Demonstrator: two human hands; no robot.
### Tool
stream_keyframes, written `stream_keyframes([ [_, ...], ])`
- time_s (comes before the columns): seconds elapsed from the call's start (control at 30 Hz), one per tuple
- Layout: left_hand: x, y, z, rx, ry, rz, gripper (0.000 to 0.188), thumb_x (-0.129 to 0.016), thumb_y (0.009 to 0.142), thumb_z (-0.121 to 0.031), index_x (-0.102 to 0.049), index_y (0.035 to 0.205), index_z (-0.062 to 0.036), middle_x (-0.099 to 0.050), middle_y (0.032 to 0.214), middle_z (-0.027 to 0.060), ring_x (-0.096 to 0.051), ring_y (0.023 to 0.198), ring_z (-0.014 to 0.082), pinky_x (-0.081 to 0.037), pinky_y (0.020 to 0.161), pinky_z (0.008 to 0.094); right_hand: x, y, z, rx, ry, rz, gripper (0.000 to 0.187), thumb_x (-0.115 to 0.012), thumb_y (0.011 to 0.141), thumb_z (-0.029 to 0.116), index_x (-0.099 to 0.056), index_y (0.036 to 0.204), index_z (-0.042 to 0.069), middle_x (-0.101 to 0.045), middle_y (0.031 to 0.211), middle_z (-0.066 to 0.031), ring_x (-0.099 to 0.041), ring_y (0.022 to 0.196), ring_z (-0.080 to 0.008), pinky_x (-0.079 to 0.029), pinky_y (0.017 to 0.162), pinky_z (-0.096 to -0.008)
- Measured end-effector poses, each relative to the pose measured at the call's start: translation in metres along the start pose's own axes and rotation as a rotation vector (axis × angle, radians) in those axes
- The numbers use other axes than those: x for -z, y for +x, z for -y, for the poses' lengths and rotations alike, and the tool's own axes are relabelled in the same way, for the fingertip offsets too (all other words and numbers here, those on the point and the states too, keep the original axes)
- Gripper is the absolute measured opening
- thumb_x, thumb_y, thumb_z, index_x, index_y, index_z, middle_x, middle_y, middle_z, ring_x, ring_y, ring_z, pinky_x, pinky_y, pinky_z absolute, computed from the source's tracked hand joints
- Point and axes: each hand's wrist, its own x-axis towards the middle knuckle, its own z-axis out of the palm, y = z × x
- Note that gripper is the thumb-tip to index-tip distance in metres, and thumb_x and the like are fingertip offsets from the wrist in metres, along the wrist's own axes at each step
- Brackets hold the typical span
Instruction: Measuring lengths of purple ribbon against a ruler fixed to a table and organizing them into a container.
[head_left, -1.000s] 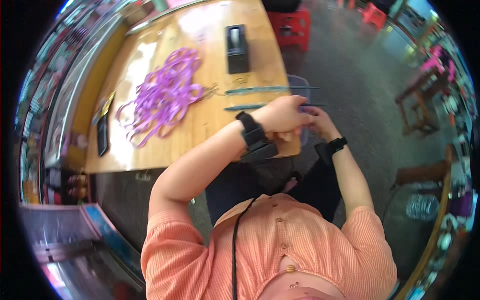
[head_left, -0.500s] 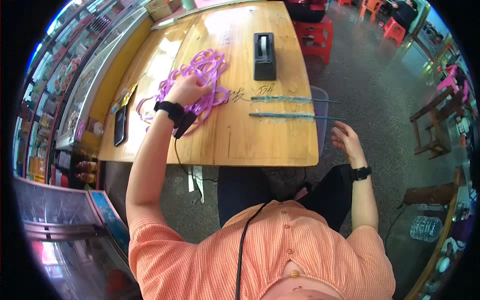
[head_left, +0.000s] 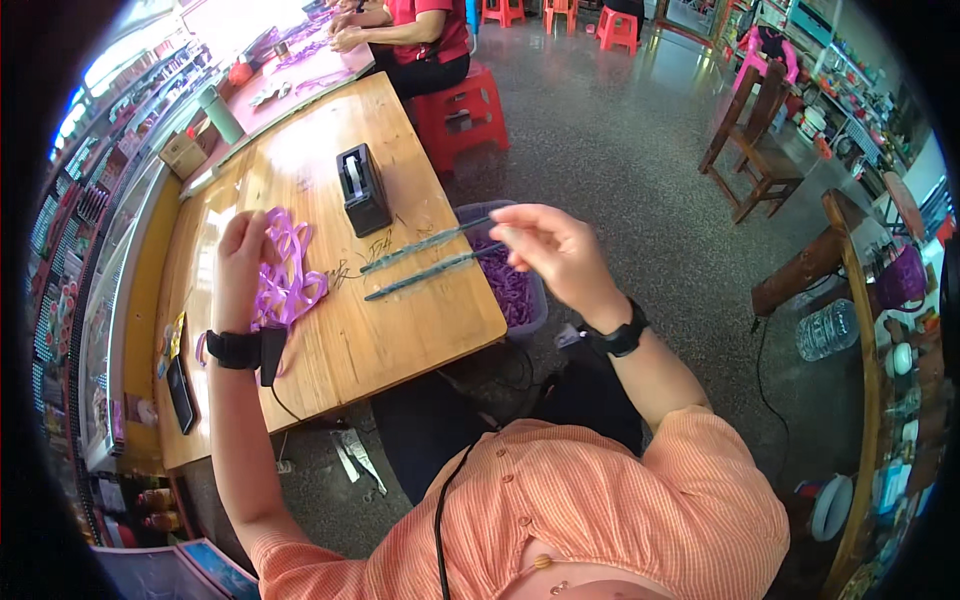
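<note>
While the person sits at the wooden desk [head_left: 400, 330], the head view looks down on both arms. The left hand [head_left: 243, 258] is on the left part of the desk, and its fingers are closed on a bunch of purple ribbon loops [head_left: 290, 275]. The bunch is partly lifted and partly lying on the wood, so the loops stay together and do not slide away.

The right hand [head_left: 555, 250] is up in the air past the right edge of the desk. Its fingers are pinched together at the tips. They are at the right end of two long thin blue-green sticks [head_left: 425, 262], but I cannot tell if they hold a stick or only touch it. The sticks lie side by side across the desk, and their ends hang over the edge, so they are easy to reach.

Under that hand, just beside the desk, stands a grey bin [head_left: 505, 285] with more purple pieces inside. It is low and close, so things can drop into it.

A black tape holder [head_left: 362, 190] stands on the far part of the desk, out of the way. A dark phone [head_left: 181, 392] lies at the near left edge.

Far off, another person in red [head_left: 420, 30] sits on a red stool [head_left: 460, 105].
</note>
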Motion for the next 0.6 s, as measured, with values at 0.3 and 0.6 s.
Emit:
stream_keyframes([
  [0.3, -0.109, -0.082, -0.092, -0.002, 0.061, 0.687, 0.016, -0.059, 0.102, -0.017, -0.065, 0.104, -0.0025, -0.054, 0.076, -0.0045, -0.047, 0.069, 0.0028, -0.039, 0.060, 0.0214, -0.067, 0.006, 0.008, -0.107, 0.183, 0.366, 0.035, -0.065, 0.098, 0.011, -0.060, 0.131, 0.002, -0.069, 0.097, -0.0049, -0.066, 0.074, -0.0099, -0.057, 0.066, -0.0253],
  [0.6, -0.118, -0.077, -0.104, 0.029, 0.025, 0.621, 0.023, -0.062, 0.101, -0.026, -0.065, 0.091, -0.0051, -0.056, 0.066, -0.0044, -0.049, 0.055, 0.0034, -0.037, 0.048, 0.0217, -0.010, -0.004, 0.029, -0.004, -0.242, 0.000, 0.020, -0.063, 0.097, 0.008, -0.073, 0.114, 0.004, -0.074, 0.090, -0.0048, -0.065, 0.068, -0.0069, -0.056, 0.063, -0.0237],
])
